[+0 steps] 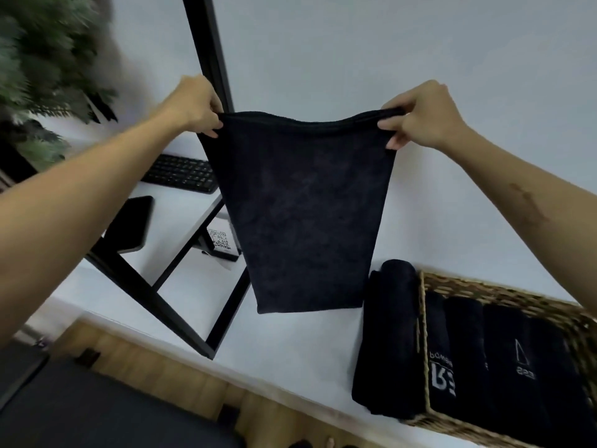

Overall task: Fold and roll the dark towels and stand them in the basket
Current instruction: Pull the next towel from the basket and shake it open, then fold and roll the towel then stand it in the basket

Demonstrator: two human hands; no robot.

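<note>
Between the two raised hands a dark towel (300, 208) hangs flat in the air, its top edge stretched from one grip to the other and its lower edge free above the white worktop (290, 347). At the top left corner the left hand (197, 103) pinches the cloth, fingers curled over the hem and thumb behind it; at the top right corner the right hand (420, 116) pinches the rolled hem the same way, fingertips pressed on the front. Below the right grip, and clear of the hanging towel, a rolled dark towel (387, 341) lies on the worktop, touching the outer left wall of a woven basket (504, 294). Inside the basket several rolled dark towels (504, 360) sit side by side, two showing pale printed marks. Below the left grip, a black keyboard (181, 173) and a dark phone (129, 224) rest on a white shelf (181, 234) with a black frame. A blurred green plant (42, 63) stands farther left.
</note>
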